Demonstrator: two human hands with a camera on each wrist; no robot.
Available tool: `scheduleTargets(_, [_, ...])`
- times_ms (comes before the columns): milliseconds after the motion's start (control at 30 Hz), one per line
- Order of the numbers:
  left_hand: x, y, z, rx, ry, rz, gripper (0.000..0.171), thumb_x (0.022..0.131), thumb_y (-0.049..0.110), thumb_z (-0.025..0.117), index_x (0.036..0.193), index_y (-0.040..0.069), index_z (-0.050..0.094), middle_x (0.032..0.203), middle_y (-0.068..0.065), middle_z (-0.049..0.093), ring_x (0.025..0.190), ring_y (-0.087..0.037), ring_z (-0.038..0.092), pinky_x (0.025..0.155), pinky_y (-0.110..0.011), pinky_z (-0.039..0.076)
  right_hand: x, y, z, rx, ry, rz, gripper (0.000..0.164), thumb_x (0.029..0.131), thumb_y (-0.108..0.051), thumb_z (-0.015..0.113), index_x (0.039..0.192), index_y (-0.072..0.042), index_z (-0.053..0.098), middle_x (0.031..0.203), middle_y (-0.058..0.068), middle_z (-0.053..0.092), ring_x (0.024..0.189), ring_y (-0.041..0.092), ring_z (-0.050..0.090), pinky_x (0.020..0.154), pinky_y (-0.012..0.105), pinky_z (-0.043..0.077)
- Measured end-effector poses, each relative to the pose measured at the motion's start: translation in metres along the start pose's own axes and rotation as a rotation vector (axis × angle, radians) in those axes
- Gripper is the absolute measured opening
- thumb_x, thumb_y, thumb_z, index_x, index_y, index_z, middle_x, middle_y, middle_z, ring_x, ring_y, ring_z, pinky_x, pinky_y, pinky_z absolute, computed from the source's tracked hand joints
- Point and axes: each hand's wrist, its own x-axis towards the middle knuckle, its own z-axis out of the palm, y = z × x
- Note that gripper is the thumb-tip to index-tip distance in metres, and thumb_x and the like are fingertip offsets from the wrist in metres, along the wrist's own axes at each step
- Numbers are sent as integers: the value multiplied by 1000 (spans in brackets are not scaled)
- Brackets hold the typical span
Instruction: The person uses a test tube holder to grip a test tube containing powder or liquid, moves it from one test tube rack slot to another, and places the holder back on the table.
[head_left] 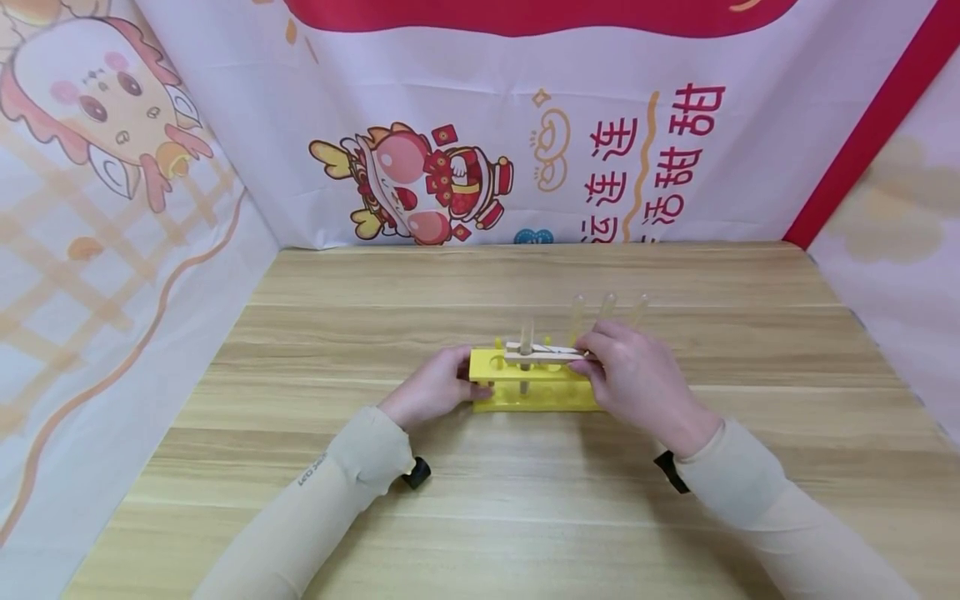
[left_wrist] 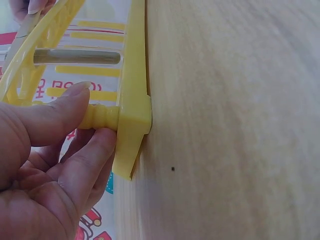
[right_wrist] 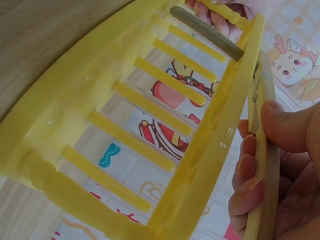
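A yellow test tube rack (head_left: 540, 407) stands on the table, and my left hand (head_left: 435, 387) grips its left end. In the left wrist view the thumb and fingers close round the rack's end post (left_wrist: 100, 116). My right hand (head_left: 637, 375) holds a wooden test tube clamp (right_wrist: 267, 150), thumb on one side and fingers curled on the other. The clamp's jaws lie level across a test tube (head_left: 527, 333), just over the rack's top plate. This tube stands upright in a hole near the left end, grey-brown matter (right_wrist: 207, 32) filling its lower part.
Several clear tubes (head_left: 578, 308) stand bottom up at the rack's back right, partly behind the right hand. Patterned cloth (head_left: 465, 83) hangs behind the wooden table (head_left: 480, 517) and along both sides.
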Motion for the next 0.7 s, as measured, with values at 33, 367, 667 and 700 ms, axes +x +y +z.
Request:
scheduleTargets(33, [0,0,0,2,1,2,28,87,5,76,112,11,65,108,1,69,99,-16,62,91,-38,49,0,0,0,-1,-3,1,16,82,-15,82,86,-4,72,78,2,61,63,18,57,54,36,50])
scheduleTargets(367, [0,0,-1,14,7,29,27,86,6,77,110,10,65,104,0,69,96,-16,62,89,-37,49,-3,0,4,-3,6,15,16,83,-17,81,86,-5,71,77,1,60,64,20,57,55,39,51])
scheduleTargets(667, [-1,0,-1,9,5,9,28,86,5,77,110,10,65,105,0,69,97,-16,62,90,-37,49,-4,1,8,-10,33,18,15,83,-16,81,82,-5,71,76,2,61,64,20,59,54,40,51])
scheduleTargets(700, [-1,-1,-1,10,5,10,28,86,5,77,111,10,65,105,0,68,97,-17,62,90,-37,49,-4,1,8,-13,39,19,15,83,-16,81,82,-5,71,76,2,61,64,20,59,54,40,51])
